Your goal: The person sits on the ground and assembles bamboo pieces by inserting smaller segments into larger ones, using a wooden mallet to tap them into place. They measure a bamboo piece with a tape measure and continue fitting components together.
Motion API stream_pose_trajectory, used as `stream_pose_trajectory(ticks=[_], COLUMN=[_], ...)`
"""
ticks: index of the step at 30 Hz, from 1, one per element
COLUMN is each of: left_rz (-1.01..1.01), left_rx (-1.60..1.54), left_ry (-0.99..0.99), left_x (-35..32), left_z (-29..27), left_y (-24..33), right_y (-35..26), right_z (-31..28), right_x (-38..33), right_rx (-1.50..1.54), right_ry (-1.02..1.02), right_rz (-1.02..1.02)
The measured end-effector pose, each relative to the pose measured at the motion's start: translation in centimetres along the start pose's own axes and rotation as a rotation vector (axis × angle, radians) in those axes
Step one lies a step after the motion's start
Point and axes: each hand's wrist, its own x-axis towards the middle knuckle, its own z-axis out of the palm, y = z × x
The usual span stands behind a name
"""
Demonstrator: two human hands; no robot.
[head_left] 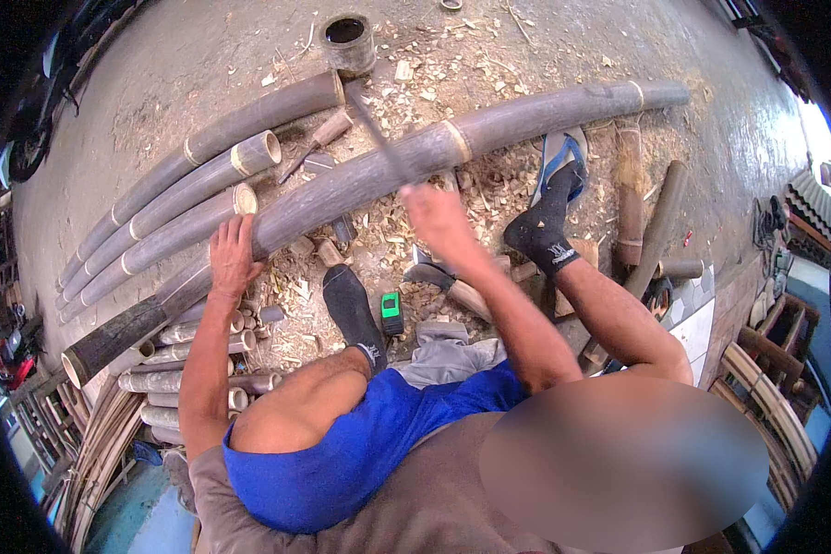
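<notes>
A long, thick bamboo pole (342, 194) with pale rings at its joints lies slantwise across in front of me. My left hand (235, 254) holds it near its left part, fingers laid over the top. My right hand (439, 222) is closed round the near end of a long, thin dark tool (376, 125), smeared by motion. The tool crosses above the pole's middle and points away from me; its exact kind is unclear, and its handle is hidden in my fist.
Several cut bamboo poles (185, 185) lie at the left, with shorter pieces (189, 377) stacked nearer. A wooden-handled knife (328, 129), another blade (429, 270), a green-and-black tape measure (391, 314) and a dark-filled container (347, 46) stand or lie among wood chips.
</notes>
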Motion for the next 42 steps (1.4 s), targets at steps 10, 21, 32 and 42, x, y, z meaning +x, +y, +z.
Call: stream_pose_trajectory(ticks=[10, 21, 32, 42], left_rz=[-0.022, -0.016, -0.046, -0.075], left_rx=[-0.044, -0.042, -0.057, -0.145], left_ry=[-0.032, -0.024, -0.002, -0.045], left_x=[-1.9, -0.7, -1.5, 0.9], left_z=[0.5, -0.4, -0.6, -2.0], left_y=[-0.7, -0.2, 0.0, 1.0], right_y=[2.4, 14.1, 11.9, 28.6], right_z=[0.3, -18.5, -13.1, -29.2], right_x=[2.0, 4.5, 6.7, 9.2], right_rx=[-0.081, -0.134, -0.209, -0.231], right_ry=[-0.038, 0.193, 0.065, 0.349], right_rz=[-0.090, 0.256, 0.055, 0.367])
